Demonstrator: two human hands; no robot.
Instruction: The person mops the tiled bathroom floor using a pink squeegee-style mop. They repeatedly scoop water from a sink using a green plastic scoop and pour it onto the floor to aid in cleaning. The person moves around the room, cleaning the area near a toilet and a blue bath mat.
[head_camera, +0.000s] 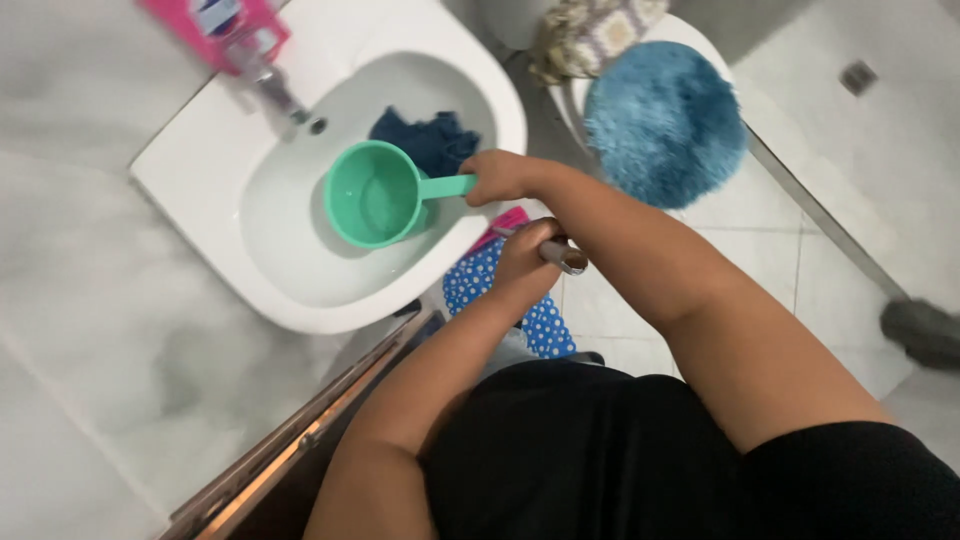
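Green plastic dipper (378, 193) is sitting down in the white basin (200, 150) right now, and we've got our right hand (497, 177) clenched around the end of its handle, over by the basin's near-right rim. Looks like the dipper already has water in it, so we'd say the scooping or filling part is pretty much there, but it hasn't been lifted out or poured anywhere yet.

Our left hand (528, 258) is wrapped around a grey metal rod-like thing (562, 256), just off the basin's edge. Can't really tell what that rod belongs to, could be a handle of some kind. Right under that hand there's a blue cloth with white dots (545, 322) with a bit of pink showing at its top.

A dark blue cloth (430, 138) is bunched at the far side of the basin, touching the dipper's rim or at least just behind it. It looks wet, so our guess is the rinsing isn't finished.

As for the room: bathroom, pale marbled tiles on the floor (90, 300), tap (278, 95) at the basin's back edge with a pink pack (215, 25) behind it. A toilet with a fluffy blue lid cover (663, 120) stands just beside the basin, a patterned cloth (590, 30) on top. Wooden door edge (300, 430) at the lower left.
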